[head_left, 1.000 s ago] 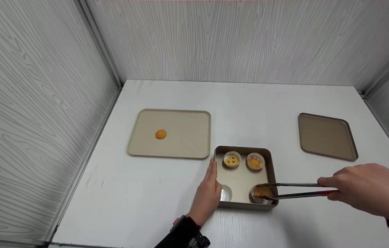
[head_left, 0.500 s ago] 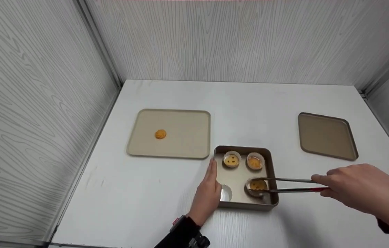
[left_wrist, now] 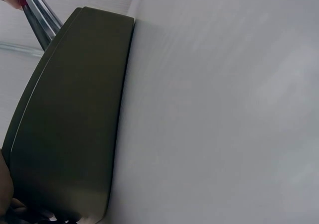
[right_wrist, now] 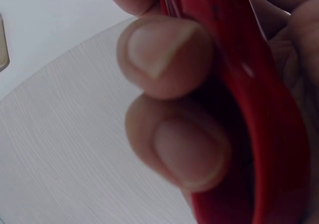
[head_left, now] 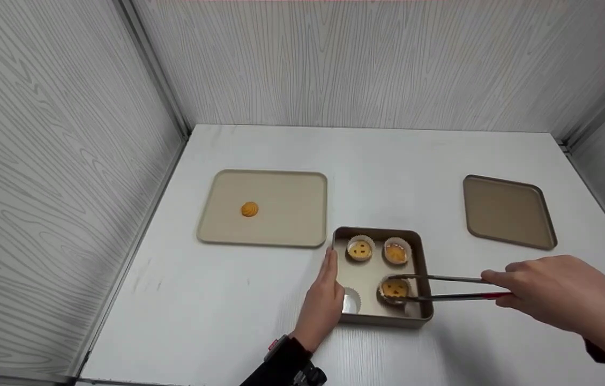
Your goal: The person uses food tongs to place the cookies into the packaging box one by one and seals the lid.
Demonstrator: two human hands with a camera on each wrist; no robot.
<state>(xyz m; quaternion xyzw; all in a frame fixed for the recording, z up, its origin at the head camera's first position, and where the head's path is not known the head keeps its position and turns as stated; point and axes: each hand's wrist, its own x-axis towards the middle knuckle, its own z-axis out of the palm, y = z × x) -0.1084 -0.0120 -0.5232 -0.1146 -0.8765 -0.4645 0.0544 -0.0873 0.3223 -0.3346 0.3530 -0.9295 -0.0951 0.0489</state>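
Note:
My left hand (head_left: pixel 322 300) lies with straight fingers along the left wall of a square baking pan (head_left: pixel 382 320). In the right wrist view, my right hand (right_wrist: pixel 172 104) curls its fingers round the red handles of metal tongs (head_left: pixel 455 278). The tongs' two arms reach over the pan's right wall and stand either side of a yellow pastry (head_left: pixel 394 288) with dark marks, in a paper cup. Behind it in the pan are a similar marked pastry (head_left: pixel 359 250) and an orange pastry (head_left: pixel 396 253), each in its cup. An empty cup (head_left: pixel 352 301) sits at the front left.
A beige tray (head_left: pixel 297 209) with one swirled orange pastry (head_left: pixel 249 209) lies at the back left of the white table (head_left: pixel 189 300). At the right is a flat brown lid or shallow tray (head_left: pixel 508 212). Wood-grain panels (head_left: pixel 361 64) enclose the table at the back and sides.
My right hand has moved slightly left and away from me with the tongs. The cup and marked pastry between the arms have shifted left from the pan's front right corner. My left hand stayed put.

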